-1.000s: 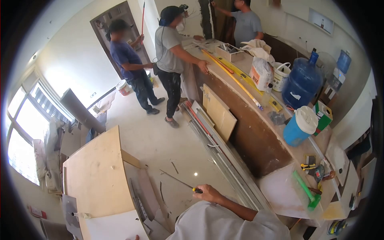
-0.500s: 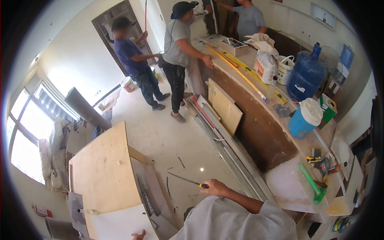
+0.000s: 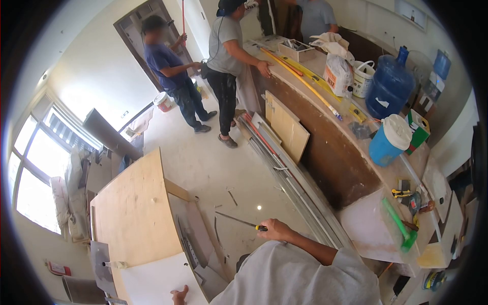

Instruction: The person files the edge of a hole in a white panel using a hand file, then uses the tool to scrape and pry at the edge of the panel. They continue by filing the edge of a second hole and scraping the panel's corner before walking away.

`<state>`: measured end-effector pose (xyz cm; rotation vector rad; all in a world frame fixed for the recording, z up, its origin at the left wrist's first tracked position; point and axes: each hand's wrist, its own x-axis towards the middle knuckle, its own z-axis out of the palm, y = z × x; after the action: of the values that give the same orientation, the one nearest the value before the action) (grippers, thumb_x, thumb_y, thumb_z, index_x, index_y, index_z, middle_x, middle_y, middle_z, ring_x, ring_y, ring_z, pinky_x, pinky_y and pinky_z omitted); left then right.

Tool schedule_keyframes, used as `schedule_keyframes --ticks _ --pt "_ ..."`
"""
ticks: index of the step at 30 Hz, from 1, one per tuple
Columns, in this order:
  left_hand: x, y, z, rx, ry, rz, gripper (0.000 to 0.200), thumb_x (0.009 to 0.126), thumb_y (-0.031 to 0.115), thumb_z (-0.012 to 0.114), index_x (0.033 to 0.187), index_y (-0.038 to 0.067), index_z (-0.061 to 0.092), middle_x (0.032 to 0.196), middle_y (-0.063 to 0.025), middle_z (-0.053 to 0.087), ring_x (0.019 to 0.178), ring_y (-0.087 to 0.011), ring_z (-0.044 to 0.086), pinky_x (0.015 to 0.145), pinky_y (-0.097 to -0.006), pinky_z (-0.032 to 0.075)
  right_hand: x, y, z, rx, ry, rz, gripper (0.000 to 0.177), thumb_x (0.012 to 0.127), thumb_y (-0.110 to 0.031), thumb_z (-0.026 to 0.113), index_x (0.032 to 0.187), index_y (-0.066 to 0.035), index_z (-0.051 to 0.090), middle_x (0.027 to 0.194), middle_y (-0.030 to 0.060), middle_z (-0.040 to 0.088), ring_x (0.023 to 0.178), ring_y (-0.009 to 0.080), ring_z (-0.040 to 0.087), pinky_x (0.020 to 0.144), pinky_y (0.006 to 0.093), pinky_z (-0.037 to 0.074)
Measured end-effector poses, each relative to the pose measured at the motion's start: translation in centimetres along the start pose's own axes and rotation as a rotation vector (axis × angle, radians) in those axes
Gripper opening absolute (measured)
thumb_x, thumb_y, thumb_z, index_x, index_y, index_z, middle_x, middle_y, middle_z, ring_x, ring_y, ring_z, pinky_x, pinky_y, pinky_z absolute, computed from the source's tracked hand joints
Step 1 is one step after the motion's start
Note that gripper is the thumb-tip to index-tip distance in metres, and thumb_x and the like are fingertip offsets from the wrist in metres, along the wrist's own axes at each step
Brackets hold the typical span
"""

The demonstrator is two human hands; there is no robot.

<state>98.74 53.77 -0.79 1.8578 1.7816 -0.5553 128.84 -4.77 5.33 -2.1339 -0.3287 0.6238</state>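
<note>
My right hand (image 3: 276, 230) is closed round the yellow and black handle of a long tool (image 3: 235, 219). Its thin dark shaft points left over the floor; whether it is a saw, a file or a screwdriver I cannot make out. At the bottom, my left hand (image 3: 179, 295) rests with fingers apart on a white sheet (image 3: 155, 278), near its right edge. That sheet lies at the near end of a large plywood panel (image 3: 133, 203) forming a bench-like top. Below the panel's right side are grey and white offcuts (image 3: 201, 244).
Long metal profiles (image 3: 284, 178) lie on the floor along a curved counter (image 3: 345, 168). On the counter are a blue water jug (image 3: 390, 86), a blue bucket (image 3: 389, 142), a green mallet (image 3: 399, 223) and a yellow level (image 3: 325, 91). Three people stand at the back.
The view has shifted slightly. My right hand still grips the tool, now held a little lower across the view. More of my left hand shows on the white sheet.
</note>
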Motion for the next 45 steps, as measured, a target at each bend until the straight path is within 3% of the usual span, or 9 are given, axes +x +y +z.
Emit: schedule_keyframes --ticks 5,8,17,35,45 --pt "-0.9 -0.2 0.2 -0.019 0.010 -0.013 0.136 0.092 0.047 0.088 0.174 -0.001 -0.009 0.172 -0.0319 0.036 0.152 -0.0489 0.046 0.109 -0.0715 0.052 0.3 0.3 0.3 -0.011 -0.059 0.010 0.049 0.091 -0.043 0.080 0.117 -0.001 0.078 0.106 0.0247 0.079 0.098 0.0408 0.077 0.087 0.0475 0.059" --pt "1.3 -0.7 0.1 -0.058 -0.052 -0.011 0.159 0.085 0.047 0.095 0.164 -0.004 -0.033 0.175 -0.0318 0.031 0.153 -0.0458 0.044 0.100 -0.0786 0.052 0.4 0.0 0.2 -0.012 -0.070 0.020 0.048 0.090 -0.042 0.079 0.116 -0.003 0.077 0.107 0.0252 0.079 0.101 0.0418 0.077 0.089 0.0485 0.060" --pt "2.5 -0.8 -0.1 -0.060 -0.055 0.079 0.156 0.085 0.046 0.096 0.166 -0.005 -0.027 0.174 -0.0273 0.033 0.150 -0.0459 0.046 0.098 -0.0777 0.053 0.1 0.4 0.7 0.001 -0.059 0.025 0.049 0.089 -0.043 0.079 0.116 -0.002 0.077 0.107 0.0255 0.078 0.102 0.0418 0.077 0.090 0.0493 0.060" --pt "2.6 -0.9 0.0 -0.089 -0.074 0.029 0.154 0.088 0.047 0.093 0.167 0.000 -0.031 0.178 -0.0294 0.026 0.154 -0.0499 0.041 0.103 -0.0802 0.050 -0.6 1.1 1.0 -0.063 -0.067 0.016 0.049 0.092 -0.042 0.081 0.122 -0.003 0.079 0.110 0.0237 0.080 0.100 0.0390 0.078 0.089 0.0459 0.060" --pt "2.7 -0.7 0.2 -0.066 -0.045 0.037 0.153 0.088 0.047 0.093 0.167 -0.001 -0.029 0.176 -0.0273 0.031 0.153 -0.0485 0.044 0.102 -0.0801 0.051 -1.2 1.3 1.2 -0.081 -0.069 -0.006 0.049 0.094 -0.044 0.080 0.120 -0.002 0.078 0.107 0.0232 0.080 0.098 0.0388 0.078 0.088 0.0461 0.060"
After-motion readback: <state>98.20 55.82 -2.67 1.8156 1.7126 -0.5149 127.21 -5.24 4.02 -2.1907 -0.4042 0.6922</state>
